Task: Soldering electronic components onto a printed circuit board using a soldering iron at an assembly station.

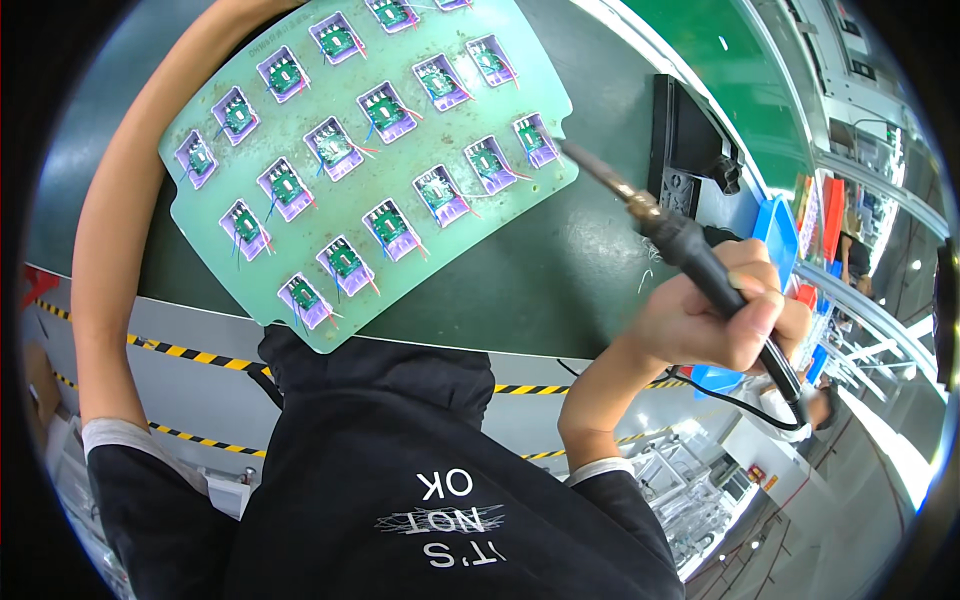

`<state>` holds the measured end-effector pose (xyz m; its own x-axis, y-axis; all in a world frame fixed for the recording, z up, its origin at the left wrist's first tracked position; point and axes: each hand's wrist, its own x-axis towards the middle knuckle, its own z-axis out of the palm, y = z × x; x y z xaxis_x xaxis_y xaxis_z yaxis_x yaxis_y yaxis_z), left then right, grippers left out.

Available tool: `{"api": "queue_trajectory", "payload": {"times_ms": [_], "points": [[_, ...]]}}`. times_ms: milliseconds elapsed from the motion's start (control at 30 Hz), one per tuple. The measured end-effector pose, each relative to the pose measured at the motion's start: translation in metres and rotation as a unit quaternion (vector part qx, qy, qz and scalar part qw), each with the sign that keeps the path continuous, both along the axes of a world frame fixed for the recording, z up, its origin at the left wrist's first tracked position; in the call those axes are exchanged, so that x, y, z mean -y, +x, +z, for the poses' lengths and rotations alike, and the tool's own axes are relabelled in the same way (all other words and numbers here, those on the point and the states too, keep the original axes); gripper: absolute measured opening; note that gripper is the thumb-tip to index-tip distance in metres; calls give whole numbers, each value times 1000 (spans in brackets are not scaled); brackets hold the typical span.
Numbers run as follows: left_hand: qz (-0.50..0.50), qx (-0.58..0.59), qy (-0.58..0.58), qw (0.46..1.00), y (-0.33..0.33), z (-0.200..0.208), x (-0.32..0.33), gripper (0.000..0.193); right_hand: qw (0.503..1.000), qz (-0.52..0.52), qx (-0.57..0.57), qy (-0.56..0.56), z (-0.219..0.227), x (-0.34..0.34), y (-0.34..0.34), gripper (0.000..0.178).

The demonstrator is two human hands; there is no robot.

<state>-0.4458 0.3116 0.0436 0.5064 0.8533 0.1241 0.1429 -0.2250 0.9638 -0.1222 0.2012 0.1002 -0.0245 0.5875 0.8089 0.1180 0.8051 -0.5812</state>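
My right hand (725, 310) is closed around the dark handle of a soldering iron (685, 245). The iron's tip points up and left, close to the right edge of a pale green fixture plate (545, 85); whether it touches is hard to tell. In rows on the plate sit several small purple housings (393, 230), each with a green circuit board and thin red and blue wires. My left arm curves around the plate's left side to its far edge. Only a bit of my left hand (262, 8) shows at the top, its fingers out of view.
The tilted plate lies on a dark green worktable (470, 290). A black stand-like device (690, 140) sits at the right, near a blue bin (776, 235). The iron's black cable (735, 402) hangs beyond the table's front edge. Wire scraps (648, 268) lie by my right hand.
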Motion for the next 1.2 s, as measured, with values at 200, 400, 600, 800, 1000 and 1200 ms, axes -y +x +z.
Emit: {"api": "queue_trajectory", "payload": {"times_ms": [200,400,600,800,1000,1200], "points": [[5,-8,-6,1000,-3,-2,1,28,988,-152,-12,-18,7,-5,13,31],[-24,3,46,999,1,-2,-4,29,972,-220,-65,-48,19,-7,12,30],[-14,-11,56,998,-1,-5,-3,30,973,-221,-44,-49,14,-8,8,31],[-13,-15,73,997,-15,-6,-4,29,982,-181,-50,-36,7,-13,9,29],[-27,14,93,995,-6,-16,-13,27,974,-219,-32,-41,8,-12,9,30],[-32,3,117,993,-8,-18,-18,30,974,-224,-29,-32,9,-14,8,30]]}}
